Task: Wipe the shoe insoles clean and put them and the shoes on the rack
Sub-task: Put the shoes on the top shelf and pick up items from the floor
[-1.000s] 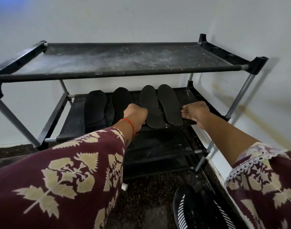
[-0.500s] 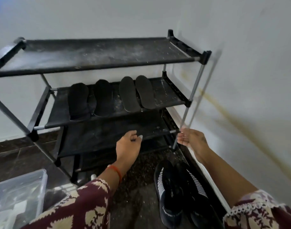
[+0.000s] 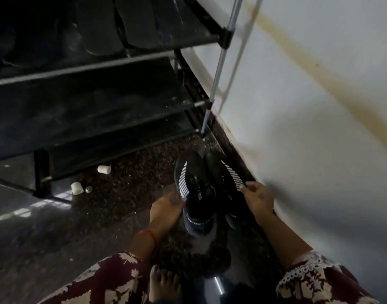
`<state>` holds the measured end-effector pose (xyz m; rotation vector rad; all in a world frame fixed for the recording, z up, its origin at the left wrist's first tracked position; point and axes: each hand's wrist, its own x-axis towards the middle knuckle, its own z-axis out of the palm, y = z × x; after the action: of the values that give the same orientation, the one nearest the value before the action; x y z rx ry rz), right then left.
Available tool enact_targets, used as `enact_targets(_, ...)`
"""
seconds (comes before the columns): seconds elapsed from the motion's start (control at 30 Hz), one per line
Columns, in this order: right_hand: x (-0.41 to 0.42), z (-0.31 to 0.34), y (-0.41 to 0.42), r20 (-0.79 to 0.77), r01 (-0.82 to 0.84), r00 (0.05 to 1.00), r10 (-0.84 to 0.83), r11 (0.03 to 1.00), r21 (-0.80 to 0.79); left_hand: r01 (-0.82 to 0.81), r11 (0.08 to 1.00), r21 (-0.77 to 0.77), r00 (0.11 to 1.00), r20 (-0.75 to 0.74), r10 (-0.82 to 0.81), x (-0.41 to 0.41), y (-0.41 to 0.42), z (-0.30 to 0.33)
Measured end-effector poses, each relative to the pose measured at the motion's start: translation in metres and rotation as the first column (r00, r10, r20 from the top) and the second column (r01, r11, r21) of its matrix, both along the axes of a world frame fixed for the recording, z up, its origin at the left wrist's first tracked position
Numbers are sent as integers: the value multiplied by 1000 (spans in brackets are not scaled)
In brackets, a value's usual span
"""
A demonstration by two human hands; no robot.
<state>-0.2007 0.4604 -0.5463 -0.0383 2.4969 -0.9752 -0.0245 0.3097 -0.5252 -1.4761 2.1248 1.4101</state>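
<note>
Between the hands: pair of black shoes (image 3: 201, 191) with white stripes, side by side on the dark floor (image 3: 100, 227), beside the wall (image 3: 308, 106).
Left hand (image 3: 166, 208): against outer side of left shoe; fingers hidden, grip cannot be told.
Right hand (image 3: 257, 199): fingertips pinching striped edge of right shoe.
Beyond the hands: rack (image 3: 100, 66); insoles (image 3: 142, 25) lying on upper visible shelf.
Left of the hands: two small pale cylinders (image 3: 104, 169) near the rack foot.

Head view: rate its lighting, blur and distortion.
Head view: dim, the rack and its shelves nearly black; motion blur smears the left hand, while the shoes and right hand stay readable; wide-angle bend curves the wall base; pale glare streaks the floor.
</note>
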Motion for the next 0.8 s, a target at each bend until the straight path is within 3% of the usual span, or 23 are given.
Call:
enact_targets(0.1,-1,-21,21,-103,-87,990,101,987,132,76,991,110,996,40,-81,-5,16,-30)
enact_targets(0.17,0,-32,27,-131,-190,966,224,954,234,18,977,214,999,34,-26,-8,26,-42)
enact_targets(0.23,3,-36,25,-51,-275,950,309,901,335,-109,934,340,994,56,96,-12,33,-49)
enact_targets(0.33,5,-35,22,65,-283,957,284,855,435,-229,849,475,971,50,234,-15,35,-77)
enact_targets(0.4,6,-32,21,68,-274,960,272,857,437,-266,810,522,953,16,303,-17,34,-86)
enact_targets(0.5,11,-27,19,50,-274,959,277,876,396,-316,747,585,913,-27,408,-21,33,-50)
enact_targets(0.8,43,29,1,160,-176,976,146,965,193,-300,722,624,935,40,354,-3,14,-3)
